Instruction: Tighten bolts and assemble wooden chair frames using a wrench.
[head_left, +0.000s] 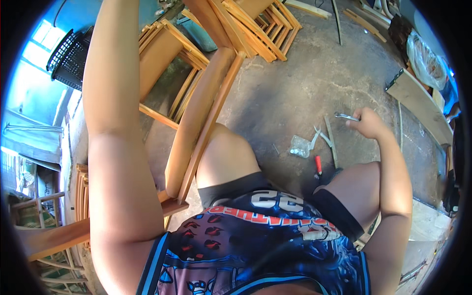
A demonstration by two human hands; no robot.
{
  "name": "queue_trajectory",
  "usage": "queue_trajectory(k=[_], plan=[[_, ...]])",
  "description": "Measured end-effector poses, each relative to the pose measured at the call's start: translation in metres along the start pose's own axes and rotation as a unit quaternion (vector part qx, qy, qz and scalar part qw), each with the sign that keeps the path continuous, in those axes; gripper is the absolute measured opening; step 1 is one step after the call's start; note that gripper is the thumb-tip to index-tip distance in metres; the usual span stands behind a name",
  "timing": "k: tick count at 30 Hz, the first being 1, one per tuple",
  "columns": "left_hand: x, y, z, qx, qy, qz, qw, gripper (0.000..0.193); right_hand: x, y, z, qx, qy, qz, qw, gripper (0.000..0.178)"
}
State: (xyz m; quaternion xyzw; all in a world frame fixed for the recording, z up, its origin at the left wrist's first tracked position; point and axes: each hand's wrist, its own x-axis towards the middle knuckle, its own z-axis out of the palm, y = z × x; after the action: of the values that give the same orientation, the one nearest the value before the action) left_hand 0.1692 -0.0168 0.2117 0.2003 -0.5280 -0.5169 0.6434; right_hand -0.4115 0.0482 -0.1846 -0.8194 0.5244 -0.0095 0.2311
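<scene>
The right hand (368,124) is held above the floor (290,91), with its fingers closed around one end of a small silver wrench (347,116); the head of this wrench points to the left, away from the palm. The left arm (115,128) is stretched upward along the left part of the view, and the left hand is beyond the upper edge, so I cannot tell if it is spread or gripping something. A brown wooden frame (202,110), with a broad rounded piece along a straight rail, stands slanted between the left arm and the left thigh (227,152).

On the floor, in front of the person and below the right hand, lie a pair of pale pliers (321,135) with the handles apart, a small clear bag (300,146) just beside them, a thin flat strip (332,147), and a tool with a red handle (318,164). Farther away, behind the frame, there are two groups of similar wooden frames, one at the left (162,66) and one near the upper edge (275,32). A black basket (71,59) is at the far left, and a long board (420,101) lies at the right
</scene>
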Motion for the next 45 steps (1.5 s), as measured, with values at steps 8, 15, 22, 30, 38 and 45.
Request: queue_trajectory(k=[8, 15, 22, 30, 38, 45], plan=[[-0.18, -0.157, 0.02, 0.236, 0.078, 0.111, 0.962, 0.104, -0.033, 0.011, -0.011, 0.087, 0.048, -0.003, 0.995, 0.032], [-0.251, -0.218, 0.068, 0.588, 0.222, -0.115, 0.769, 0.079, -0.062, 0.039, -0.009, 0.096, 0.074, -0.004, 0.993, 0.029], [-0.248, -0.214, 0.063, 0.58, 0.16, -0.134, 0.787, 0.075, -0.073, 0.019, -0.023, 0.1, 0.067, 0.007, 0.993, 0.024], [-0.258, -0.198, 0.097, 0.621, 0.118, -0.101, 0.768, 0.066, -0.065, 0.043, -0.019, 0.082, 0.067, -0.024, 0.994, 0.022], [-0.272, -0.2, 0.125, 0.621, 0.09, -0.092, 0.773, 0.063, -0.061, 0.043, -0.014, 0.123, 0.043, -0.009, 0.991, 0.018], [-0.282, -0.206, 0.155, 0.647, 0.096, -0.112, 0.748, 0.049, -0.068, 0.043, -0.014, 0.113, 0.037, 0.004, 0.993, 0.016]])
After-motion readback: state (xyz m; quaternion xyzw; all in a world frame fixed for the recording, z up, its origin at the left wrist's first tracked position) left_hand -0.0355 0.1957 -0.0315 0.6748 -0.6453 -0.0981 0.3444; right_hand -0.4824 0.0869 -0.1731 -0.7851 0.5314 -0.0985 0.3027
